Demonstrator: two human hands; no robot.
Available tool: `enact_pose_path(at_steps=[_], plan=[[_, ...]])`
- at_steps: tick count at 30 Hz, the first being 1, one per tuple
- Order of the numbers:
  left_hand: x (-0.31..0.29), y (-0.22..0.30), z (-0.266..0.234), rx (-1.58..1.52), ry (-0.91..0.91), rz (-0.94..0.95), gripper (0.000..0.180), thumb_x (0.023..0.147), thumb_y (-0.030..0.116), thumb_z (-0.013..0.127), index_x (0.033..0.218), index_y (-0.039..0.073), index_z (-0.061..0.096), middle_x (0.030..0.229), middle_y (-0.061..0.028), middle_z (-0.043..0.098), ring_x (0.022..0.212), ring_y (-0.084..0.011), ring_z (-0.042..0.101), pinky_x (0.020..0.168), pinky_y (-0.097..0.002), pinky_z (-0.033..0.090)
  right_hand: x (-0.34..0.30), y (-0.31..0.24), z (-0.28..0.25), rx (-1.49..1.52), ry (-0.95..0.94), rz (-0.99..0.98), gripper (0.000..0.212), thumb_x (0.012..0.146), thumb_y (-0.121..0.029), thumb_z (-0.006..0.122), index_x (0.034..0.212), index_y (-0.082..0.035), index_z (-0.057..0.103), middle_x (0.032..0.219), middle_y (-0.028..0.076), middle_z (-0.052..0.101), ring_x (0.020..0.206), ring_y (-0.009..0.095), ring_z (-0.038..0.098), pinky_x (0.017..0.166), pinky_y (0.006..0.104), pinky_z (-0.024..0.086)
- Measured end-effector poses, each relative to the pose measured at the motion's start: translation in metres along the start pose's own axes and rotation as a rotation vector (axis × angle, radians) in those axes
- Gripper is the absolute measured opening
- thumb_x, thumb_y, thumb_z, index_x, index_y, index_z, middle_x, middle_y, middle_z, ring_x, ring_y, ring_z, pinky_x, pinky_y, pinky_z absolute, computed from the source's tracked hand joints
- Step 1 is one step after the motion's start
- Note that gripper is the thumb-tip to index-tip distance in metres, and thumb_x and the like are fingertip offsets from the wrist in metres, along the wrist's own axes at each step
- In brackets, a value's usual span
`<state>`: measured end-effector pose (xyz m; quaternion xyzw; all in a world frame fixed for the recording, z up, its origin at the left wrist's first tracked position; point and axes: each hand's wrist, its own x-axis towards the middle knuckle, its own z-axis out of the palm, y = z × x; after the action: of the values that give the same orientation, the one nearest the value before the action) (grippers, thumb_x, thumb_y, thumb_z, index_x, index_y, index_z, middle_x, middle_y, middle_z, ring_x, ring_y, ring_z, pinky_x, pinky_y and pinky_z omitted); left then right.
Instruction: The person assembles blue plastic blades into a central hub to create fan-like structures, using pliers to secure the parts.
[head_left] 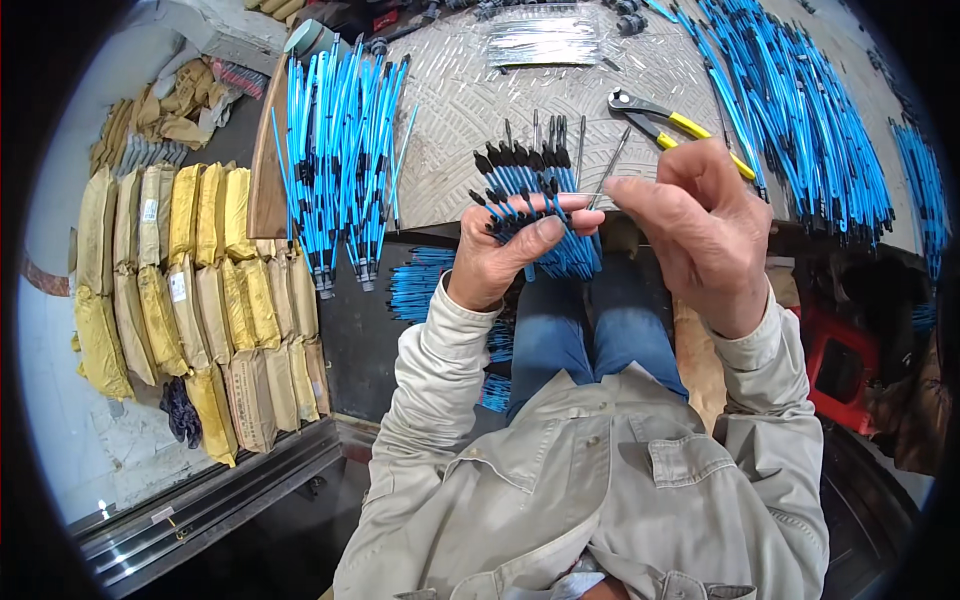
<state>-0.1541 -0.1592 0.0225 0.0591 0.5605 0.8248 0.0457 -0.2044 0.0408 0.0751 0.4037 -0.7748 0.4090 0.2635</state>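
Note:
My left hand is closed at the table's near edge, thumb over fingers, on several thin blue rods with black ends. More blue rods with black tips lie side by side just beyond it, partly hidden by the fingers. My right hand is raised to the right, thumb and forefinger pinched together close to the left fingertips. A slim metal rod with a dark tip shows at this pinch; its lower end is hard to make out.
Yellow-handled pliers lie beyond my right hand. Blue rods are heaped at the left and right of the patterned table. Silver pins are at the back. Yellow and tan packages stand stacked at far left.

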Motion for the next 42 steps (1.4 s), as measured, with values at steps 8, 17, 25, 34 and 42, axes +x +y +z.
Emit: enact_pose_path(at_steps=[8, 17, 25, 34, 42], plan=[[0.001, -0.001, 0.004, 0.082, 0.026, 0.126, 0.016, 0.084, 0.01, 0.062, 0.077, -0.003, 0.056, 0.099, -0.0183, 0.064, 0.09, -0.0216, 0.064, 0.078, -0.0306, 0.046, 0.002, 0.001, 0.005, -0.058, 0.011, -0.042, 0.036, 0.06, -0.01, 0.069, 0.094, -0.021, 0.067, 0.07, 0.001, 0.048, 0.052, 0.012, 0.05, 0.04, 0.0227, 0.037], [-0.002, -0.007, -0.008, 0.177, 0.062, 0.111, 0.015, 0.083, 0.01, 0.062, 0.077, -0.003, 0.063, 0.097, -0.0139, 0.066, 0.077, -0.0128, 0.058, 0.07, -0.0276, 0.045, -0.001, 0.001, 0.018, -0.004, 0.009, -0.026, 0.037, 0.06, -0.006, 0.067, 0.095, -0.019, 0.067, 0.07, 0.001, 0.049, 0.054, 0.013, 0.051, 0.044, 0.024, 0.041], [0.002, 0.0, 0.005, 0.087, -0.018, 0.122, 0.027, 0.087, 0.012, 0.057, 0.108, -0.005, 0.06, 0.095, -0.0154, 0.066, 0.09, -0.0173, 0.061, 0.083, -0.0298, 0.046, -0.01, -0.001, 0.041, 0.334, 0.249, 0.147, 0.038, 0.06, 0.007, 0.067, 0.094, -0.012, 0.067, 0.07, 0.004, 0.046, 0.055, 0.013, 0.051, 0.046, 0.0254, 0.043], [0.0, 0.002, 0.004, 0.148, -0.042, 0.149, 0.029, 0.088, 0.014, 0.055, 0.109, -0.006, 0.058, 0.096, -0.0168, 0.066, 0.093, -0.0187, 0.061, 0.087, -0.0311, 0.044, -0.007, -0.004, 0.028, 0.108, 0.17, 0.096, 0.04, 0.059, 0.003, 0.067, 0.095, -0.014, 0.067, 0.068, 0.004, 0.044, 0.053, 0.013, 0.049, 0.043, 0.0233, 0.039], [-0.001, -0.002, 0.002, 0.145, -0.037, 0.173, 0.028, 0.088, 0.014, 0.055, 0.108, -0.006, 0.059, 0.095, -0.0176, 0.066, 0.093, -0.0186, 0.06, 0.087, -0.0316, 0.044, -0.002, -0.008, 0.019, 0.015, 0.083, 0.061, 0.034, 0.058, -0.001, 0.067, 0.089, -0.015, 0.066, 0.068, 0.003, 0.045, 0.052, 0.014, 0.05, 0.041, 0.0252, 0.038]])
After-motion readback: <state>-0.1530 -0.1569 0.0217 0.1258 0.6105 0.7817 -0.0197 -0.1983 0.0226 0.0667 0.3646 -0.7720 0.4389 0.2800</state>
